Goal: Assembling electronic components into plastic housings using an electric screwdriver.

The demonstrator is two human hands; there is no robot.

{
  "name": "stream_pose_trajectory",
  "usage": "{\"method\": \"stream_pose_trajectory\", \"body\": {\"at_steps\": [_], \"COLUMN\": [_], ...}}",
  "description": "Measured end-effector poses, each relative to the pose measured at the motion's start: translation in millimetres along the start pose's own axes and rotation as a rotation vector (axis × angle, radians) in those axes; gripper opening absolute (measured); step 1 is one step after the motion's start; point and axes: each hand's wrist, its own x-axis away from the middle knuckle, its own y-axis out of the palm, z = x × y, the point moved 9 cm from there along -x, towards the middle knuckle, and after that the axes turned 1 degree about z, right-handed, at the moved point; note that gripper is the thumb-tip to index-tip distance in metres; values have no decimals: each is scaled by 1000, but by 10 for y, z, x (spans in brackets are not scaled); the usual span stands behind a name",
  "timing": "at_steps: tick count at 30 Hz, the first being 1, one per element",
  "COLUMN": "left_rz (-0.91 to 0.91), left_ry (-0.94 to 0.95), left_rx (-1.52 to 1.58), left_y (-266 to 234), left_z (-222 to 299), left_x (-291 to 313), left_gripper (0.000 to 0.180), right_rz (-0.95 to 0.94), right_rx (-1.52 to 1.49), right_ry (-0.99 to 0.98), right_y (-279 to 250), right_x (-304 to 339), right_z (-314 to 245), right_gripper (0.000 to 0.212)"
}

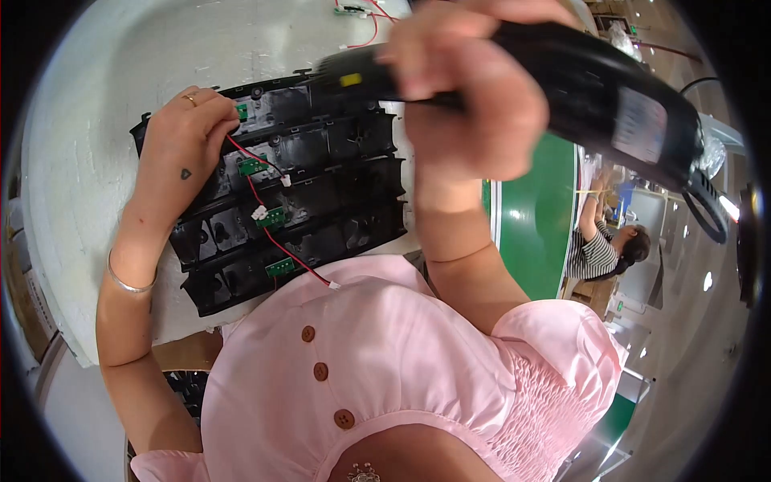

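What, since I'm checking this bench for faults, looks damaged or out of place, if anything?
Nothing looks clearly damaged or spilled. One white connector does overhang the nearest black strip's edge, over the pink top; another lies within the strips' outline.

A head-worn fisheye camera looks steeply down from close above the left hand (189, 132) and right hand (482, 104).

At ten o'clock, the strip-shaped housings (357, 231) appeared to be black plastic, glossy within their recesses; the circuit boards (279, 267) showed smooth green faces. The power tool (580, 90) at two o'clock had a smooth plastic casing with a slight sheen. The bangle (132, 284) at nine was polished metal. The blouse (426, 361) at six was soft cloth, with wood-like buttons (321, 371) at seven.
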Motion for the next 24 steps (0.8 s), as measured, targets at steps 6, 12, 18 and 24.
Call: {"method": "stream_pose_trajectory", "body": {"at_steps": [6, 12, 18, 24], "left_rz": [-56, -114, 21, -114], "left_ry": [-41, -8, 48, 102], "left_rx": [-22, -67, 29, 323], "left_y": [11, 0, -154, 251], "left_z": [38, 141, 385, 730], "left_x": [-72, -117, -257, -519], "left_gripper": [10, 11, 13, 17], "right_rz": [83, 216, 177, -141], "right_rx": [639, 662, 487, 348], "right_ry": [-299, -300, -312, -355], "right_y": [-567, -892, -793, -218], "right_x": [106, 237, 240, 289], "right_z": [-847, -784, -906, -1105], "right_gripper": [27, 24, 26, 30]}}
